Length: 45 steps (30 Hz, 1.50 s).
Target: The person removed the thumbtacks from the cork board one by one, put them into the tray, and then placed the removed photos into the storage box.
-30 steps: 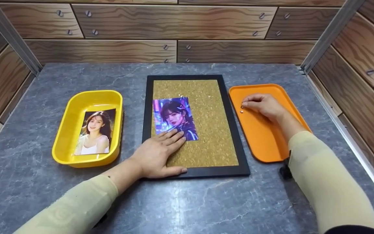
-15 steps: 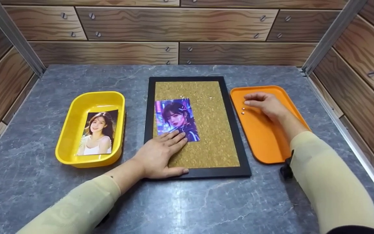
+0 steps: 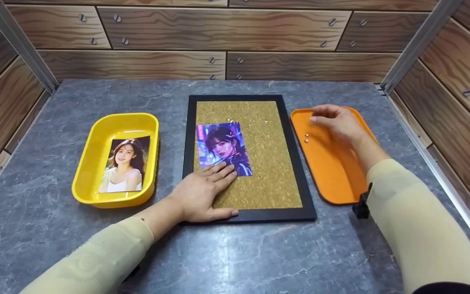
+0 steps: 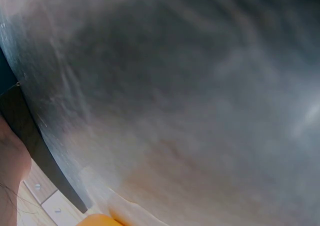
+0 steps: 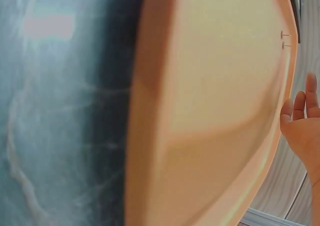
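My left hand [image 3: 198, 192] lies flat with spread fingers on the lower edge of a purple-blue portrait picture [image 3: 220, 143]. Its thumb rests on the black frame of the corkboard [image 3: 276, 175]. Over the far part of an orange tray [image 3: 329, 171] hovers my right hand [image 3: 339, 121], fingers relaxed and thumb apart, nothing visible between them. Two small thumbtacks [image 3: 306, 138] stand on the tray to the left of that hand; in the right wrist view the thumbtacks [image 5: 285, 40] show thin points. Tiny shiny tacks [image 3: 230, 120] sit at the picture's top edge.
Left of the board stands a yellow tub [image 3: 82, 179] with another portrait photo [image 3: 125, 165] in it. Another shiny bit [image 3: 266, 122] is on the cork at upper right. Wood-patterned walls [image 3: 227, 30] enclose the grey marbled table [image 3: 235, 253].
The right hand has let go of a thumbtack at the tray, drawn back and lifted away from the two tacks. My left hand stays on the picture.
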Available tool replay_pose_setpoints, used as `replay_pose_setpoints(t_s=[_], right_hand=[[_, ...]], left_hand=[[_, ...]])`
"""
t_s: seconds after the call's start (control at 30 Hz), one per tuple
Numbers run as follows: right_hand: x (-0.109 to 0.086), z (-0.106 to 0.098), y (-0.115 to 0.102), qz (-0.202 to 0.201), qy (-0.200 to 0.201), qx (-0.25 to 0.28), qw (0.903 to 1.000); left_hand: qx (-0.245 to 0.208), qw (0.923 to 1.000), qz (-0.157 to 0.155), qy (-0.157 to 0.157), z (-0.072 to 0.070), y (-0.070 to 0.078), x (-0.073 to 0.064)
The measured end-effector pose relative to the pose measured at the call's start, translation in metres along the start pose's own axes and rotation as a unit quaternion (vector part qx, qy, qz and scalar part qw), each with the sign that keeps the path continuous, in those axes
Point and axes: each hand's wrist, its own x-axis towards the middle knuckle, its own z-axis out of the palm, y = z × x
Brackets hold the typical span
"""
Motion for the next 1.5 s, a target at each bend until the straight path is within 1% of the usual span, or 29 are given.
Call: replay_pose_setpoints(t_s=[0.1, 0.17, 0.27, 0.47, 0.6, 0.73, 0.9, 1.17, 1.3, 1.5], right_hand=[[0.008, 0.0, 0.003, -0.012, 0.008, -0.007, 0.9999], [0.014, 0.002, 0.006, -0.022, 0.011, -0.003, 0.9997], [0.019, 0.005, 0.005, -0.034, 0.015, 0.016, 0.9992], [0.021, 0.018, -0.009, -0.074, 0.016, 0.052, 0.9958], [0.024, 0.029, -0.019, -0.095, 0.005, 0.072, 0.9928], [0.027, 0.04, -0.027, -0.105, -0.016, 0.088, 0.9904], [0.03, 0.059, -0.036, -0.112, -0.034, 0.098, 0.9883], [0.036, 0.091, -0.044, -0.128, -0.047, 0.143, 0.9803], [0.039, 0.104, -0.044, -0.121, -0.052, 0.139, 0.9816], [0.04, 0.121, -0.046, -0.103, -0.067, 0.117, 0.9856]], left_hand=[[0.0, 1.0, -0.001, 0.0, 0.0, 0.0, 0.0], [-0.001, 1.0, -0.002, -0.001, 0.0, 0.0, 0.001], [-0.001, 1.0, -0.002, 0.0, 0.0, 0.0, 0.001], [0.0, 1.0, -0.001, 0.002, -0.001, 0.0, 0.0], [0.0, 1.0, -0.001, 0.001, 0.0, 0.0, 0.0], [0.001, 1.0, -0.001, 0.001, 0.0, 0.0, 0.0], [0.001, 1.0, -0.001, 0.0, 0.0, 0.0, 0.001], [0.002, 1.0, 0.002, 0.004, 0.001, 0.0, 0.001], [0.002, 1.0, 0.002, 0.004, 0.001, 0.0, 0.001], [0.001, 1.0, 0.0, 0.0, 0.0, 0.0, 0.001]])
